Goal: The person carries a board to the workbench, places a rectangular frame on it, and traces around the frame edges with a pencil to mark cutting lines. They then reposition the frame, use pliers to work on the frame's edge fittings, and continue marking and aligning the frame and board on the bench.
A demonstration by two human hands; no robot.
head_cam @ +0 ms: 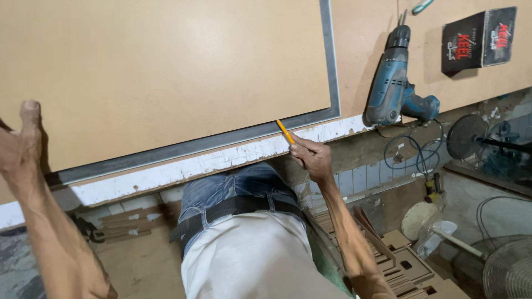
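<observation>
Workshop setting, seen from the head camera looking down over a broad tan worktop (377, 33) with a chipped white front edge. Large tan board (166, 72) lying flat on it, bordered along its near and right sides by a grey metal strip (332, 61).

Right hand (311, 158) closed around a yellow pencil (286, 132), fingers pinching it near the lower end, tip pointing up and away toward the corner of the grey strip, just short of it. Whether the tip touches the worktop edge cannot be told.

Left hand (22, 138) raised at the far left, wrist bent back, fingers loosely curled and holding nothing, lying against or just over the near left edge of the board; contact cannot be told.

Beyond the right hand, up and to its right: a blue corded drill (393, 83) lying on the worktop, chuck pointing away, cable (413, 152) hanging down over the edge. Farther out the same way, a black box (479, 39) with red lettering. At the top edge, part of a small teal-handled tool (422, 6).

Below the right hand: blue jeans, black belt and white shirt of the person. Down to the right of the forearm, stacked cut brown pieces (407, 266) on the floor, and a wire fan guard (510, 271) in the corner.
</observation>
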